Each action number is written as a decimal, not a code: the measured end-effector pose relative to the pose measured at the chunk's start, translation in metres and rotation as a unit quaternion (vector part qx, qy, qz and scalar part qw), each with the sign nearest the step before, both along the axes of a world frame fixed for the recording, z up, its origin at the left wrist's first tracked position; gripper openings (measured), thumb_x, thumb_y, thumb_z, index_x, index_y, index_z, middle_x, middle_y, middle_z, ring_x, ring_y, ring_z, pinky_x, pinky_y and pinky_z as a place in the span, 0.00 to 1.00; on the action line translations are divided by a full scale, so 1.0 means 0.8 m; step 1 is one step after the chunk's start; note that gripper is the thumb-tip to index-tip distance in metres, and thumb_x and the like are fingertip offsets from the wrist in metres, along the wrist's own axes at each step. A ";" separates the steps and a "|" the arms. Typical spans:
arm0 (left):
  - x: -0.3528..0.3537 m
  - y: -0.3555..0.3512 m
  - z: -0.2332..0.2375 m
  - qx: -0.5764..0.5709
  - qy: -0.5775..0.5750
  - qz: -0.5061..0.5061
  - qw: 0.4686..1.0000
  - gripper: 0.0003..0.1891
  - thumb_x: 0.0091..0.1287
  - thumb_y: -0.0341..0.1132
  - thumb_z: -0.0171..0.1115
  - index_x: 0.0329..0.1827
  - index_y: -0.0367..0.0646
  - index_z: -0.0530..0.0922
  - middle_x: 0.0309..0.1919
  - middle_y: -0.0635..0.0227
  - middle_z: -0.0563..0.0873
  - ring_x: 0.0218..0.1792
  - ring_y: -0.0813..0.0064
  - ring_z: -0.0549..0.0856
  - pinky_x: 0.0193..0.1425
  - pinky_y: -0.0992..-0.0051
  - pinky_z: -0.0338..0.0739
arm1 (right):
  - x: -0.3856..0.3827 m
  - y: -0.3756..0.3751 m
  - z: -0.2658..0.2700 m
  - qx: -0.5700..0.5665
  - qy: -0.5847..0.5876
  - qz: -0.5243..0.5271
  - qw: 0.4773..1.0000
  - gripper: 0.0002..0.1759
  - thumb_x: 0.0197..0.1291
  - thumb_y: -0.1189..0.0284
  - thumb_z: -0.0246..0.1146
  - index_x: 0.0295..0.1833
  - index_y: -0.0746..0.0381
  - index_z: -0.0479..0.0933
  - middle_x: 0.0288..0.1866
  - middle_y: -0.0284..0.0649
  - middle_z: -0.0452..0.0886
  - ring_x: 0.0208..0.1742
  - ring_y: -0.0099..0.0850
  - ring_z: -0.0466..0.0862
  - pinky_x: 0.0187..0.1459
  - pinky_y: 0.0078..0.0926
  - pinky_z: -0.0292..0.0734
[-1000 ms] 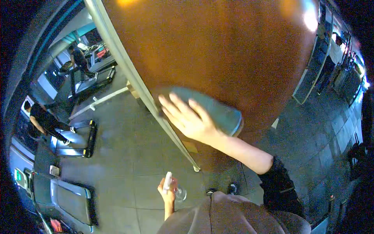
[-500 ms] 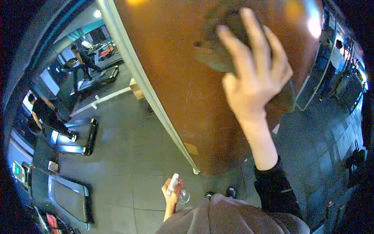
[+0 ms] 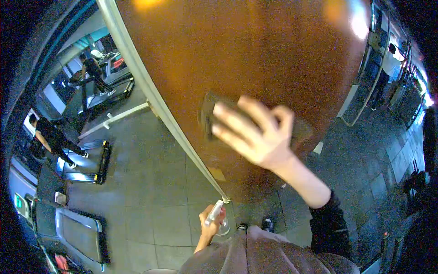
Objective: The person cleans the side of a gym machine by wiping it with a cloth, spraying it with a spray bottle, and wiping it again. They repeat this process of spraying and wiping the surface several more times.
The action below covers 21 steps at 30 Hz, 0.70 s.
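Observation:
A tall, glossy reddish-brown panel [image 3: 255, 59] with a pale metal edge strip [image 3: 150, 91] stands before me. My right hand [image 3: 258, 132] lies on its lower middle part, pressing a dark grey cloth [image 3: 209, 114] against the surface. Its fingers point up and left, somewhat blurred, and cover much of the cloth. Low down, by the panel's bottom corner, my left hand [image 3: 209, 223] is wrapped around a clear spray bottle [image 3: 223, 228] with a white spray head [image 3: 214, 213]. The bottle hangs well away from the panel.
At left, a person [image 3: 52, 137] walks on a treadmill [image 3: 82, 162], with another person [image 3: 93, 73] on a treadmill farther back. A nearer treadmill [image 3: 80, 233] stands lower left. Another person [image 3: 388, 68] stands far right by racks. Dark floor tiles [image 3: 150, 201] surround my shoes [image 3: 268, 224].
My right hand has swept down and left across the panel with the cloth, its fingers turning leftward. My left hand and the spray bottle have shifted slightly right.

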<state>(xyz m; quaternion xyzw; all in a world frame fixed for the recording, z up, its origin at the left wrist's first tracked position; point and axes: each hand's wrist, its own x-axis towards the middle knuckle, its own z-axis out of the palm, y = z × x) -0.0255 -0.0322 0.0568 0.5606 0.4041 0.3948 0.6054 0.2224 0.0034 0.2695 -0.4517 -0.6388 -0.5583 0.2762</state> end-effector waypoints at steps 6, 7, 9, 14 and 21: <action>0.006 -0.003 -0.002 0.056 0.057 0.006 0.997 0.05 0.53 0.25 0.62 0.33 0.37 0.79 0.22 0.69 0.80 0.17 0.83 0.75 0.20 0.80 0.68 | 0.017 -0.001 0.135 0.197 0.101 -0.049 0.974 0.17 0.50 0.68 0.58 0.47 0.42 0.81 0.57 0.29 0.78 0.53 0.30 0.76 0.48 0.29 0.61; 0.007 -0.002 -0.008 0.057 0.054 0.006 0.997 0.05 0.53 0.25 0.62 0.33 0.37 0.79 0.22 0.69 0.80 0.17 0.83 0.75 0.20 0.80 0.68 | 0.017 0.007 0.116 0.184 0.093 -0.050 0.977 0.18 0.51 0.68 0.58 0.48 0.40 0.81 0.57 0.27 0.78 0.54 0.29 0.76 0.47 0.29 0.61; 0.004 0.000 -0.022 0.066 0.072 0.003 0.995 0.05 0.51 0.25 0.64 0.32 0.38 0.80 0.22 0.69 0.80 0.17 0.82 0.75 0.20 0.79 0.68 | -0.004 0.022 0.067 0.144 0.069 -0.051 0.986 0.17 0.53 0.67 0.57 0.49 0.38 0.80 0.58 0.25 0.78 0.56 0.27 0.75 0.46 0.28 0.59; -0.001 -0.007 0.010 0.000 0.031 0.007 0.999 0.06 0.51 0.25 0.63 0.32 0.38 0.80 0.22 0.68 0.79 0.17 0.80 0.76 0.20 0.78 0.68 | -0.048 0.020 -0.088 -0.054 -0.061 -0.032 0.996 0.12 0.61 0.60 0.54 0.47 0.42 0.80 0.63 0.22 0.73 0.62 0.21 0.73 0.42 0.22 0.57; 0.005 0.001 -0.024 0.051 0.047 -0.005 0.998 0.07 0.51 0.23 0.63 0.33 0.38 0.80 0.22 0.68 0.79 0.16 0.80 0.76 0.19 0.77 0.69 | 0.036 -0.010 -0.089 0.041 -0.080 0.012 0.996 0.12 0.54 0.60 0.57 0.43 0.40 0.81 0.58 0.20 0.77 0.58 0.26 0.74 0.49 0.32 0.58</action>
